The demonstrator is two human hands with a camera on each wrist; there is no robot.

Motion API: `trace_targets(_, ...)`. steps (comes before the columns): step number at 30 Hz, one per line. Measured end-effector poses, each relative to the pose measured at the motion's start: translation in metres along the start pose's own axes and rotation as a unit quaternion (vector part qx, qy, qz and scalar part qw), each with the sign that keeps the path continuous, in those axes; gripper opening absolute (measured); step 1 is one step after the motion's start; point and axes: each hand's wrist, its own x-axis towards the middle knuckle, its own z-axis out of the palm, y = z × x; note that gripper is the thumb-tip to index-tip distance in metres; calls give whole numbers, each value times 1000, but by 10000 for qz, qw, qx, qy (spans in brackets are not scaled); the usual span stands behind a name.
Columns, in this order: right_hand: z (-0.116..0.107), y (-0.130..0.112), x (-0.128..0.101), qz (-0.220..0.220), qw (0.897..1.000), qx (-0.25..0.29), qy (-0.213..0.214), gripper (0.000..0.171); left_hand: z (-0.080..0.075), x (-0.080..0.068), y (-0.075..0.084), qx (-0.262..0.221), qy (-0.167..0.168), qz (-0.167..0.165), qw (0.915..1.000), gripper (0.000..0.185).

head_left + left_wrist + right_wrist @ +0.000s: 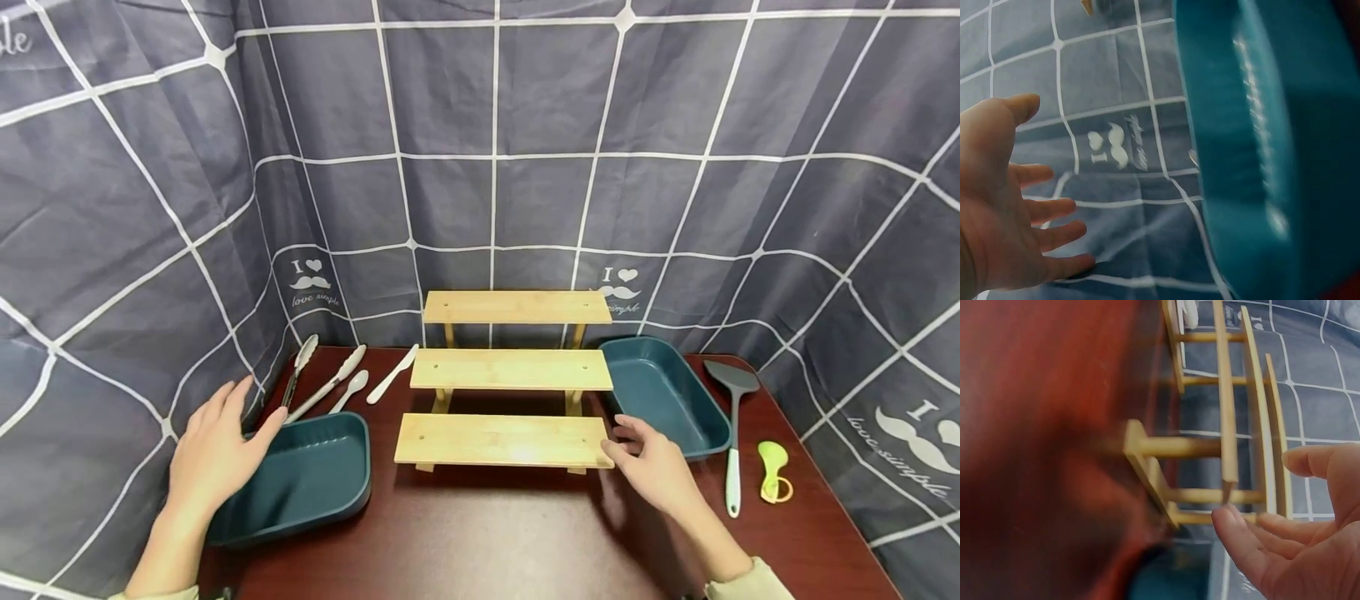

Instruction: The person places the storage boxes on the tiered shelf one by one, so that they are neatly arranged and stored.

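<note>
My left hand (221,433) is open, fingers spread, at the left rim of a dark teal tray (315,475) on the table's near left; whether it touches is unclear. In the left wrist view the left hand (1016,206) hovers apart from the tray's outer wall (1254,156). My right hand (641,454) is open with relaxed fingers at the right end of the lowest step of a three-tier bamboo stand (510,371). In the right wrist view the right hand's fingertips (1229,519) lie by the stand's edge (1229,425). Neither hand holds anything.
A second teal tray (660,392) sits right of the stand. Right of it lie a grey spatula (733,417) and a green peeler (772,471). Two tongs (300,367), a white spoon (351,387) and a white knife (392,373) lie at the back left. A grey checked cloth surrounds the dark red table (487,533).
</note>
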Motion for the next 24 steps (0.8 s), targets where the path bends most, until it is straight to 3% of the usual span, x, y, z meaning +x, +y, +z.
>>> trace_targets(4, 14, 3, -8, 360, 9978, 545, -114, 68, 3, -20, -17, -167, -185, -344, 9991, 83)
trace_targets(7, 26, 5, -12, 670, 9874, 1432, -111, 69, 8, -35, -25, -274, -343, -586, 9973, 85)
trace_targets(10, 36, 8, -14, 944, 9632, 2516, -63, 64, 13, -48, -30, -307, -389, -823, 9954, 86)
trace_targets(14, 42, 9, -14, 1368, 9227, 3603, 74, 56, 19, -61, -34, -355, -332, -1218, 9914, 84)
trace_targets(20, 44, 9, -14, 1925, 8707, 4525, 84, 58, 28, -75, -39, -586, -252, -2106, 9755, 82)
trace_targets(24, 45, 10, -15, 2026, 8525, 4818, 62, 60, 32, -84, -41, -736, -256, -2573, 9632, 79)
